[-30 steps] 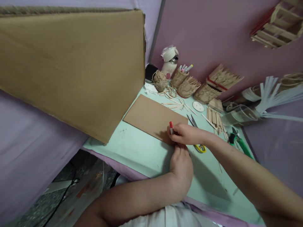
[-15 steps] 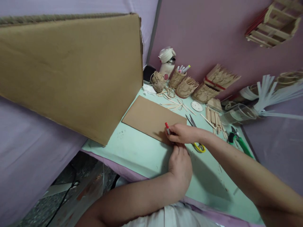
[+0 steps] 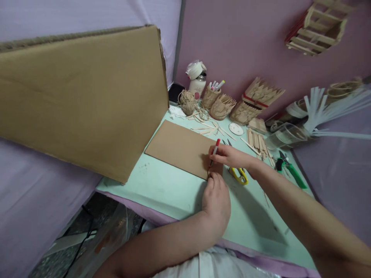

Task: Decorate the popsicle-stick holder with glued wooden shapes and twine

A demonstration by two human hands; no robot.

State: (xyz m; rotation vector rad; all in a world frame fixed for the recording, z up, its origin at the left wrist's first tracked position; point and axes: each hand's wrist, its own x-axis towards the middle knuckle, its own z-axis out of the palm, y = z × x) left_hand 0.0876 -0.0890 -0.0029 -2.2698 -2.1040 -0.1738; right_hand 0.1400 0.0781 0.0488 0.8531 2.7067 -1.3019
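Note:
A flat brown cardboard sheet (image 3: 179, 146) lies on the pale green table (image 3: 162, 185). My right hand (image 3: 228, 156) grips a red-capped marker (image 3: 215, 150) with its tip down on the sheet's near right corner. My left hand (image 3: 216, 199) rests on the table just below that corner, fingertips touching the cardboard's edge close to the marker tip; what they pinch, if anything, is hidden. Yellow-handled scissors (image 3: 238, 173) lie right beside my right hand.
A large cardboard panel (image 3: 81, 96) stands tilted at the left. At the back are a twine ball (image 3: 187, 101), a white jar (image 3: 197, 79), stick-made holders (image 3: 222, 106), loose wooden sticks (image 3: 256, 141), a clear container (image 3: 285, 136) and green-handled pliers (image 3: 291, 173).
My right hand has tilted the marker so its red cap points up and to the right, tip on the cardboard corner. The view has shifted slightly left. My left hand stays by the corner.

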